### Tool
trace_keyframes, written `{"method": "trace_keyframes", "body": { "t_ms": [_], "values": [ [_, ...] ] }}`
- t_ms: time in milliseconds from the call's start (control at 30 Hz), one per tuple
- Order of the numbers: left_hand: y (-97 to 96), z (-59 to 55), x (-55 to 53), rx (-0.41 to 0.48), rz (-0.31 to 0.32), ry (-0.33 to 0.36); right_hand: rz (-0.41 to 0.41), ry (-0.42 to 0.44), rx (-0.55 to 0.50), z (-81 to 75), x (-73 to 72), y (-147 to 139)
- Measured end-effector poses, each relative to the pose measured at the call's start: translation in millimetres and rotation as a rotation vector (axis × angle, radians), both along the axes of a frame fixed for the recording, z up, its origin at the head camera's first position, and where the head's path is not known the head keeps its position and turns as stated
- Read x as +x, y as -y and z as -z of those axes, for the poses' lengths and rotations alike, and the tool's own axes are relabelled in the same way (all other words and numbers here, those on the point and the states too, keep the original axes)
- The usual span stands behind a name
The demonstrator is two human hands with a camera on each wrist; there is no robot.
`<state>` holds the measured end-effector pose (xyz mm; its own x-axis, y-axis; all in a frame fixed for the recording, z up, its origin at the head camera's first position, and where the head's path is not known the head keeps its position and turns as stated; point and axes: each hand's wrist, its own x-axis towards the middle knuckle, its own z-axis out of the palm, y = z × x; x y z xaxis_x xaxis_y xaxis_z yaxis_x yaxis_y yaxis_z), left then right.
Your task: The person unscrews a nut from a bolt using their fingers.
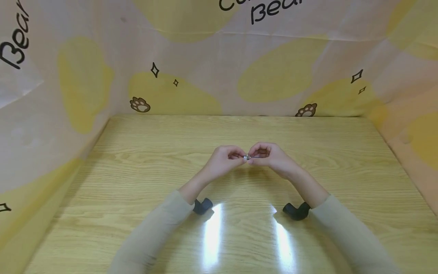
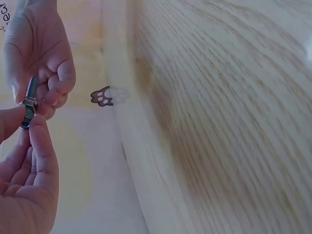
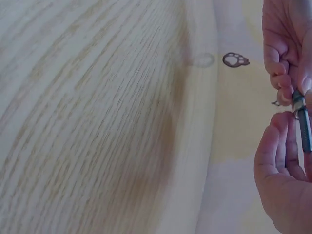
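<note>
Printed cloth (image 1: pixel 191 57) walls in the wood-grain counter (image 1: pixel 137 236). From the head, the left hand (image 1: pixel 222 161) and right hand (image 1: pixel 273 156) meet above it, each narrowed to a pinch on a small metal bolt (image 1: pixel 247 156) between their fingertips. Light, steady pressure and both hands kept in line should serve best here, so the bolt neither tilts nor slips. Below each wrist, a black curved piece (image 1: pixel 204 206) is partly covered.

At the left wrist, the left thumb and forefinger grip one end; the shank (image 2: pixel 31 88) points toward the right palm, past a collar (image 2: pixel 29 103) whose exact shape I can't make out.

At the right wrist, the picture's edge crops both hands, and most of the right thumb is lost.
</note>
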<state>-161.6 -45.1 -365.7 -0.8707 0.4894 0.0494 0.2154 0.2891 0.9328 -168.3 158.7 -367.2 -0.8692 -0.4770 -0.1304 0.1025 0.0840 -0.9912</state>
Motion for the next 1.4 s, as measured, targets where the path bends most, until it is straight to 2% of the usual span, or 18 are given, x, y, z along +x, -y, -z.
{"method": "trace_keyframes", "body": {
  "t_ms": [267,433,567,733,967,1167,1267,1400],
  "values": [
    [2.7,-6.0,5.0,0.005,-0.046,-0.041,0.050,0.077,-0.020,-12.0,5.6,9.0],
    [5.6,-7.3,6.5,0.031,-0.060,-0.055,0.045,0.058,-0.052,-16.3,8.2,13.0],
    [7.2,-8.0,8.5,0.033,-0.074,-0.039,0.045,0.050,-0.064,-18.8,10.4,14.9],
    [8.4,-10.8,12.6,0.047,-0.061,-0.042,0.046,0.072,-0.040,-20.0,12.7,14.5],
    [12.0,-9.9,16.8,0.059,-0.039,-0.046,0.038,0.038,-0.035,-21.2,15.5,15.3],
    [13.3,-11.7,18.7,0.067,-0.053,-0.073,0.054,0.129,0.004,-22.4,16.8,17.3],
    [13.3,-12.3,20.0,0.070,-0.052,-0.067,0.048,0.155,-0.033,-22.1,17.7,15.7],
    [14.3,-12.0,21.3,0.072,-0.058,-0.049,0.036,0.137,-0.111,-22.6,18.4,15.3]
  ]
}}
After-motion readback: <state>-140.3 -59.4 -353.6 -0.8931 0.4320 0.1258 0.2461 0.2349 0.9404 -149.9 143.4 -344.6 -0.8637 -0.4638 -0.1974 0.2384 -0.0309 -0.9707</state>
